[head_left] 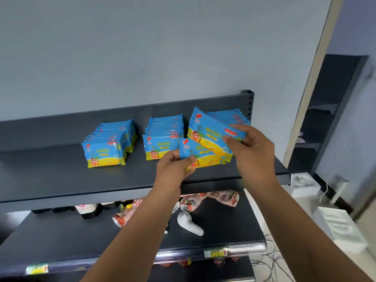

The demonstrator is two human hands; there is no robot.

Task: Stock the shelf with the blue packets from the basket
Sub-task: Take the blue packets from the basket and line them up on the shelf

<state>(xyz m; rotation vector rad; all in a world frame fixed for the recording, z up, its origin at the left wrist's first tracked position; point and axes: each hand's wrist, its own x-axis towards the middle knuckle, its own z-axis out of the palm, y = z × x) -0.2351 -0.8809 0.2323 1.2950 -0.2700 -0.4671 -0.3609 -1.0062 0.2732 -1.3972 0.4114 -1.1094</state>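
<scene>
Both hands are raised over the dark top shelf [61,176]. My left hand [175,165] grips the lower left corner of a blue and yellow packet [200,152] held upright. My right hand [250,147] holds a second blue packet [209,129], tilted, above and behind the first. Three rows of the same blue packets stand on the shelf: a left row [109,143], a middle row [162,135] and a right row [230,117] partly hidden behind the held packet. No basket is in view.
The lower shelf [61,237] carries pink printed packets [211,200], a white object [189,222] and dark bottles [89,210]. Price tags [215,252] hang on its front rail. A white bin [339,226] and cables lie on the floor at right, beside another dark rack [325,110].
</scene>
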